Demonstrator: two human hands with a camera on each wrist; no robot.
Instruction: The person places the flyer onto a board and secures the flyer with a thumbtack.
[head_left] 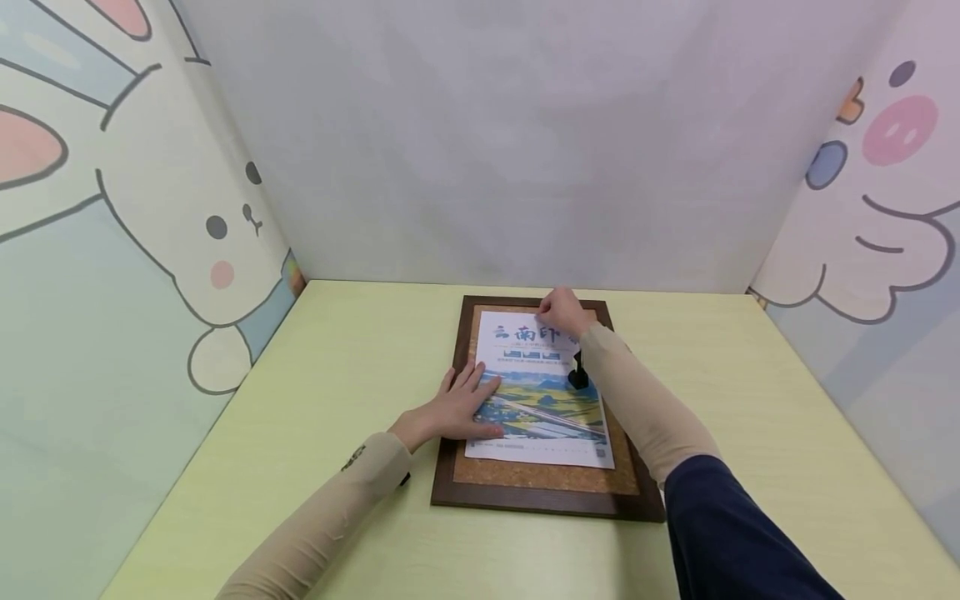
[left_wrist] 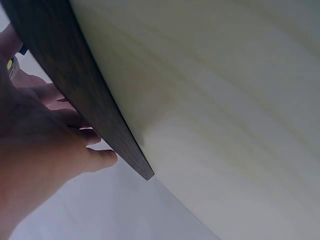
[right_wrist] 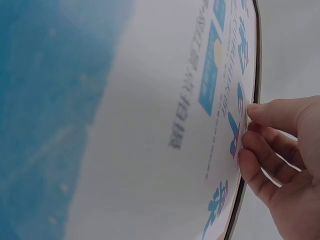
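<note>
A printed poster [head_left: 540, 450] with a blue, green and yellow landscape and large blue characters lies on a cork board [head_left: 547, 477] in a dark brown frame [head_left: 517, 497]. My left hand [head_left: 459, 410] lies with fingers spread over the left side, fingertips on the poster and palm across the frame's left bar [left_wrist: 85, 80]. At the poster's top edge is my right hand [head_left: 564, 312], fingers bent, with thumb and fingertips [right_wrist: 254, 107] close together against the paper. I cannot tell whether something small is between these fingertips.
The framed board rests on a pale yellow-green table [head_left: 360, 367]. A grey-white backdrop [head_left: 525, 167] rises behind it, with cartoon panels [head_left: 210, 183] at both sides. My right forearm [head_left: 645, 392] covers part of the board's right side.
</note>
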